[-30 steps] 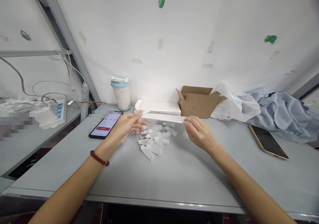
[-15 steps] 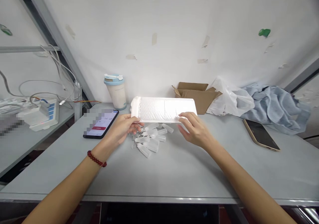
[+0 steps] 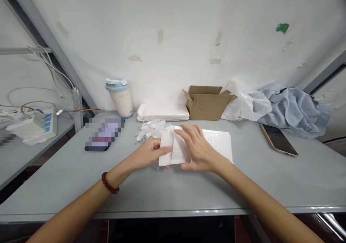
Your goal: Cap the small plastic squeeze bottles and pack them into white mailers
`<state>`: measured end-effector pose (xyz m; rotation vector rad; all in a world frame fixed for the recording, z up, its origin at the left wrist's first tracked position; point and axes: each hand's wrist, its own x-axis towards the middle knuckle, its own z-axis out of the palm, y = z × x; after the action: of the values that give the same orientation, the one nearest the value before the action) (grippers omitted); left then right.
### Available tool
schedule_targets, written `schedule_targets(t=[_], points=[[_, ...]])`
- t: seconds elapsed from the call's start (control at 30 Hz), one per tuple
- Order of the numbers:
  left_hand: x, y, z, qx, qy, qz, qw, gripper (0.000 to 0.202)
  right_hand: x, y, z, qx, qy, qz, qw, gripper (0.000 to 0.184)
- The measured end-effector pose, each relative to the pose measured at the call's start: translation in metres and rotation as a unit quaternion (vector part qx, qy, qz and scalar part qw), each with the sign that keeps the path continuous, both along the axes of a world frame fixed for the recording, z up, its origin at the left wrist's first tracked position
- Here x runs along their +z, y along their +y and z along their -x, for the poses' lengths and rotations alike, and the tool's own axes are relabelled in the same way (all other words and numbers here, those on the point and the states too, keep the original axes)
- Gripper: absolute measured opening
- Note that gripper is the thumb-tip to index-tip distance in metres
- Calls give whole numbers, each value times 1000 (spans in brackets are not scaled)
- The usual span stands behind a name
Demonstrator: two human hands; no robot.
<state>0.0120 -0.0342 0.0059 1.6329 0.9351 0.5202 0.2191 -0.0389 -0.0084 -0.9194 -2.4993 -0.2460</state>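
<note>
A white padded mailer [image 3: 216, 142] lies across the grey table [image 3: 173, 189] in front of me. My left hand [image 3: 147, 154] pinches its left end, thumb on top. My right hand [image 3: 196, 149] lies over the mailer beside it, fingers curled at the mouth of the mailer. Behind my left hand is a heap of small clear plastic bottles [image 3: 150, 129], partly hidden by the mailer.
A stack of white mailers [image 3: 162, 112] sits at the back beside a cardboard box [image 3: 207, 103], a lidded cup [image 3: 119, 97], a plastic bag [image 3: 248, 104] and blue cloth [image 3: 294, 109]. One phone [image 3: 102, 139] lies left, another phone [image 3: 278, 140] right. Cables and a power strip [image 3: 31, 124] are far left.
The mailer, held up edge-on and then facing me over the bottles, has come down flat onto the table nearer me. Both hands moved closer together at its left end.
</note>
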Motion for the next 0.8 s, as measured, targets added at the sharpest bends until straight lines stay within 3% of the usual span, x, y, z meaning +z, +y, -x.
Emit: schedule_targets(t=[0.17, 0.33, 0.43, 0.53, 0.6, 0.7, 0.73, 0.8], points=[[-7, 3, 0, 78, 12, -77, 994, 28, 1, -4, 4, 27, -24, -15, 999, 78], [-11, 6, 0, 133, 17, -93, 987, 33, 3, -6, 5, 46, -10, -49, 998, 55], [-7, 8, 2, 149, 19, -77, 986, 35, 5, -4, 1, 41, 0, -69, 997, 41], [0, 12, 9, 168, 38, -84, 982, 36, 7, 2, -9, 9, 24, -72, 997, 39], [3, 19, 17, 219, 63, -149, 962, 33, 9, 8, -17, -16, 59, -66, 996, 40], [0, 33, 35, 303, 140, -324, 885, 23, 11, 15, -27, -34, 104, -50, 993, 42], [-3, 38, 40, 301, 162, -368, 865, 21, 11, 17, -30, -39, 110, -43, 992, 42], [-6, 45, 48, 273, 192, -397, 855, 22, 10, 20, -33, -48, 112, -26, 992, 41]])
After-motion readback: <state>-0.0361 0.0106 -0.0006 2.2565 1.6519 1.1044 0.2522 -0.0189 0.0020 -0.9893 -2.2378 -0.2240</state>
